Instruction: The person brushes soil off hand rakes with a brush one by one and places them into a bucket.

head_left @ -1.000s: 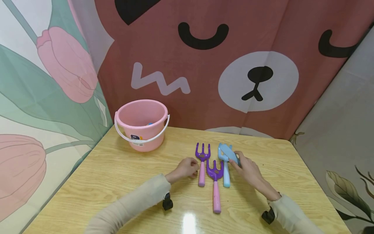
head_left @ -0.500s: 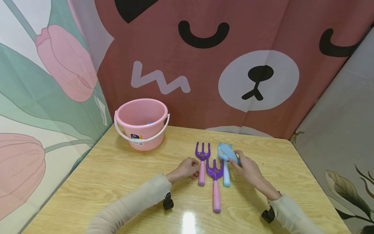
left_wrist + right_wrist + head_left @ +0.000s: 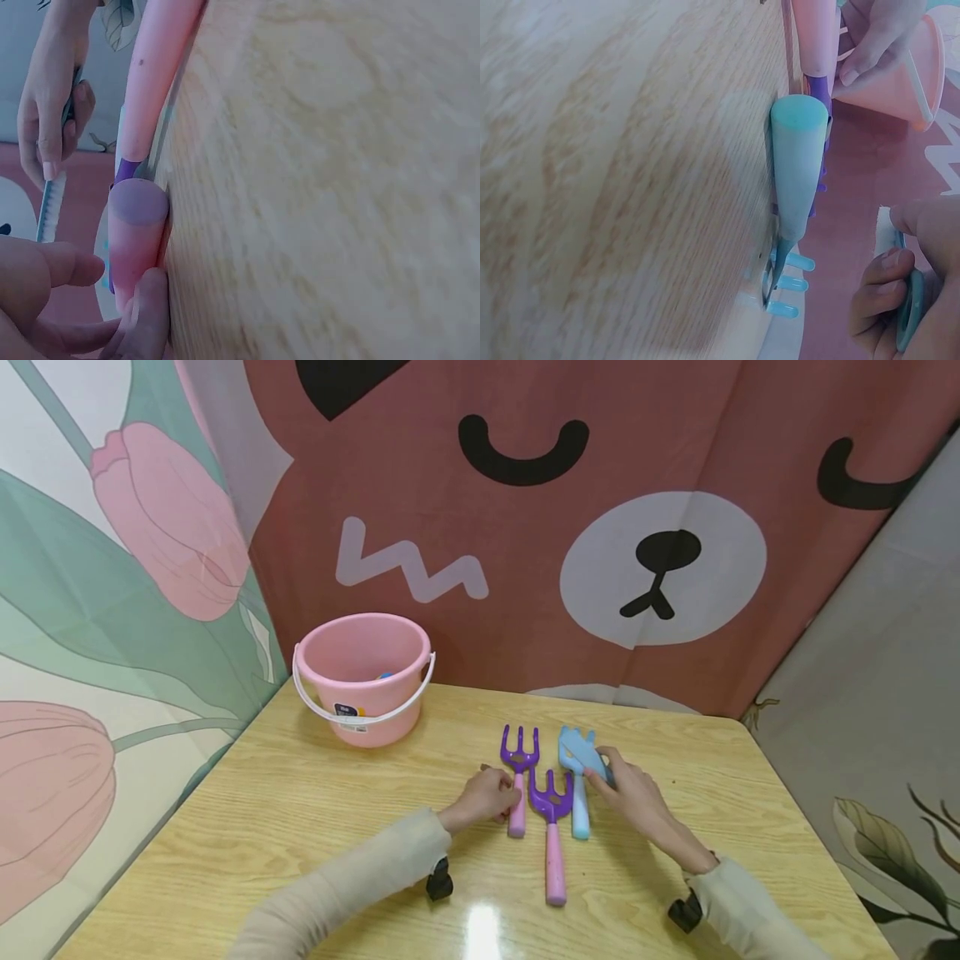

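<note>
In the head view, a purple-tined toy hand fork (image 3: 520,762) with a pink handle lies on the table. My left hand (image 3: 489,793) is at that handle (image 3: 137,232), its fingertips right at the grip's side and the thumb a little short of it. A second purple fork (image 3: 552,803) lies just right of it, nearer me. My right hand (image 3: 636,797) holds a small blue scrub brush (image 3: 583,753) with white bristles (image 3: 884,231), fingers wrapped round its looped handle. The brush is over the head of a light-blue fork (image 3: 581,806), partly covering it.
A pink bucket (image 3: 375,714) with a white handle stands at the back left, with something blue inside. The wooden table (image 3: 337,810) ends at a bear-print cloth (image 3: 517,552) behind. A floral cloth (image 3: 176,518) hangs on the left.
My left hand has moved slightly right, so its fingers now overlap the near purple fork's pink handle. The right hand and brush have barely shifted; the forks stay in place.
</note>
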{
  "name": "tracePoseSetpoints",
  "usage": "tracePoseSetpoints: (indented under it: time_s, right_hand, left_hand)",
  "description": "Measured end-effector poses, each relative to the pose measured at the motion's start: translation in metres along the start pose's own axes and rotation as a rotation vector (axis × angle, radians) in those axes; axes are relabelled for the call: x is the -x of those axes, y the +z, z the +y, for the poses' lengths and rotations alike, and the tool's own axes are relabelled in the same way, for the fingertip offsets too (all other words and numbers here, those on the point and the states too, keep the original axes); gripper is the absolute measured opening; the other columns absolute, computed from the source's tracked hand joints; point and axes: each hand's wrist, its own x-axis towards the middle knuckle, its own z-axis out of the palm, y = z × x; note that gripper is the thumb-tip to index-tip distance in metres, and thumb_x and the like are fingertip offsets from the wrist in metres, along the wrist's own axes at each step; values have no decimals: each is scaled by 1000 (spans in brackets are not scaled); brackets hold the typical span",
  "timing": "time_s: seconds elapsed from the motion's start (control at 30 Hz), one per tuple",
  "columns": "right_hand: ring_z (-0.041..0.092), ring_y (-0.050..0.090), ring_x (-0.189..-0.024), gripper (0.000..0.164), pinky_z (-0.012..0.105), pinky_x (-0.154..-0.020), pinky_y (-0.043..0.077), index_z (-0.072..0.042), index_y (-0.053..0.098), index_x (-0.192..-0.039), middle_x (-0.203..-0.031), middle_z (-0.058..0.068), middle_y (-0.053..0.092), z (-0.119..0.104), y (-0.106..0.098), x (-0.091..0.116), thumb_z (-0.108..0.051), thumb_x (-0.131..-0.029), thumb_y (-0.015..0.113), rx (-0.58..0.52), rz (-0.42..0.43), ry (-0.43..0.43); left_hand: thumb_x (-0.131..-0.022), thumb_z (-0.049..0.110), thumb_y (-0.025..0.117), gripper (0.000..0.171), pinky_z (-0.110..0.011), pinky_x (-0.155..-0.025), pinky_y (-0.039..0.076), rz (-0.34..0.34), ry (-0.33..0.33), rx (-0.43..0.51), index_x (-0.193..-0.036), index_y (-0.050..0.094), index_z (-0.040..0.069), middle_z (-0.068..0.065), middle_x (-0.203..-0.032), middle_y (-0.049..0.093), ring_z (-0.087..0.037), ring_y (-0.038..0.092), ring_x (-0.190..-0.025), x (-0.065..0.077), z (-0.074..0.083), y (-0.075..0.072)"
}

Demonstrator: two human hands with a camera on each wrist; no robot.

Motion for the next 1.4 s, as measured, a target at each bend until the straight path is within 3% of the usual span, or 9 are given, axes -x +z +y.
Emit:
tracePoseSetpoints:
  time_s: [0.13,0.27,0.47,0.83,1.17,1.4]
  right_hand:
    - [10,42,-49,50,27,-41,32,7,48,-134,-65,-1,51,0,1,0,-29,-101,59,-2,-4,4]
    - [11,44,-50,50,27,-42,34,7,48,-133,-67,0,53,-1,1,0,-30,-101,60,0,-4,12]
    - [11,45,-51,50,28,-43,34,7,49,-133,-67,0,53,-2,2,-1,-30,-101,59,-3,-7,19]
    - [11,45,-53,48,29,-43,35,4,50,-133,-71,1,55,-2,4,-2,-29,-100,60,-14,-3,10]
    - [11,45,-53,47,29,-44,35,4,50,-133,-74,2,56,-3,4,-2,-29,-100,61,-14,-19,17]
    - [11,44,-53,47,28,-44,35,3,50,-133,-73,1,55,-6,2,-3,-29,-100,60,-13,-21,8]
  left_hand:
    - [-91,17,67,19,-20,-44,43,42,39,-138,-92,68,-2,0,-62,55,-10,51,-50,-2,-1,5]
    - [-87,23,72,28,-20,-43,32,69,81,-276,-67,56,10,4,-57,46,-8,40,-48,-5,-3,10]
    - [-84,20,74,30,-22,-43,35,86,71,-334,-67,51,12,1,-61,48,-10,43,-50,-5,-1,14]
    - [-78,14,75,21,-24,-49,40,99,75,-339,-72,56,9,-1,-66,52,-13,46,-57,-3,5,10]
    - [-81,17,77,19,-24,-47,46,70,5,-231,-84,63,4,-2,-71,57,-13,53,-57,-2,5,8]
    - [-85,23,75,23,-22,-47,46,63,-47,-214,-93,65,3,-2,-73,58,-12,55,-56,-2,7,4]
